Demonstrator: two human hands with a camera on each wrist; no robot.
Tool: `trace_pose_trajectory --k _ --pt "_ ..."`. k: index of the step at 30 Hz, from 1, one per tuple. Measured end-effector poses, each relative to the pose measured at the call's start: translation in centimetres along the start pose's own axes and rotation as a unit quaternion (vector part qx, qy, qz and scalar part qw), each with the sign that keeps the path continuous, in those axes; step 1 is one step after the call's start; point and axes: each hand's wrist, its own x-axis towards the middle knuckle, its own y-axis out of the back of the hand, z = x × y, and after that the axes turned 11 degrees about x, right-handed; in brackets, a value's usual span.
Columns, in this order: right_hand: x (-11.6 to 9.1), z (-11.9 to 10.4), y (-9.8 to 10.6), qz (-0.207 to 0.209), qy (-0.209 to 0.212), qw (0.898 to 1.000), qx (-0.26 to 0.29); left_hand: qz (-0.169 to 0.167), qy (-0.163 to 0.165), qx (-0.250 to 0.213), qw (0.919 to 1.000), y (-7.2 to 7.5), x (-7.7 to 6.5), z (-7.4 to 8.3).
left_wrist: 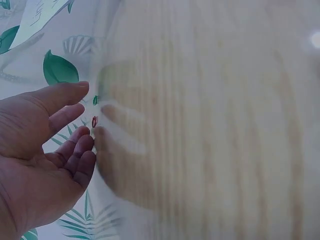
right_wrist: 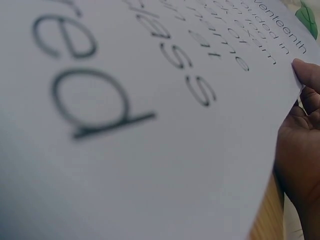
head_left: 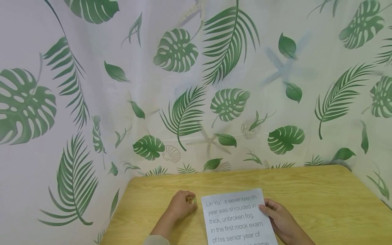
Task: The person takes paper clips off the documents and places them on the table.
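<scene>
On the wooden table lie a small red paper clip (left_wrist: 94, 121) and a small green paper clip (left_wrist: 95, 100), side by side. My left hand (head_left: 182, 205) is beside them, fingers loosely bent and thumb apart; in the left wrist view, a gap shows between its fingertips and the clips. A white sheet of paper (head_left: 234, 217) with large printed text is in my right hand (head_left: 283, 217). The thumb lies on the front of its right edge, the fingers behind. Close up, the right wrist view has the sheet covering most of the picture, its lower part running out of the head view.
The yellow wood-grain table (head_left: 309, 190) has its far edge against a white curtain (head_left: 190, 78) printed with green leaves. More of that curtain hangs along the left side and at the right.
</scene>
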Motion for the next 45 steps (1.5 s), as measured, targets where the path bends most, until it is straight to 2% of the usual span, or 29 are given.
trace_pose_trajectory --k 7,11,15,21,25,30,34,40,45 --pt "-0.2 0.0 0.0 -0.006 -0.001 1.0 0.0 -0.003 -0.012 -0.028 0.9995 0.5 -0.3 0.4" --pt "-0.2 0.0 -0.1 0.002 -0.003 1.0 0.009 0.013 -0.005 -0.035 0.9993 0.9 -0.6 1.0" --pt "-0.2 -0.1 -0.4 0.029 -0.004 1.0 0.003 0.025 -0.002 -0.037 0.999 1.2 -0.9 1.4" --pt "-0.1 -0.5 -1.0 0.073 -0.001 0.997 -0.014 0.025 -0.004 -0.04 0.9989 1.7 -2.0 1.6" --pt "0.3 -1.1 -1.7 0.134 0.006 0.99 -0.045 0.022 -0.002 -0.044 0.9988 1.9 -2.6 1.3" --pt "0.8 -1.9 -2.9 0.207 0.009 0.968 -0.142 0.021 0.005 -0.05 0.9985 2.0 -3.3 1.0" --pt "1.4 -2.1 -3.5 0.24 0.014 0.942 -0.236 0.023 0.001 -0.05 0.9985 1.8 -3.5 1.0" --pt "2.2 -1.4 -4.0 0.267 0.028 0.902 -0.34 0.025 -0.01 -0.053 0.9982 1.6 -3.8 1.6" --pt "2.6 -1.1 -4.1 0.271 0.031 0.88 -0.39 0.025 -0.013 -0.057 0.998 1.4 -3.9 1.9"
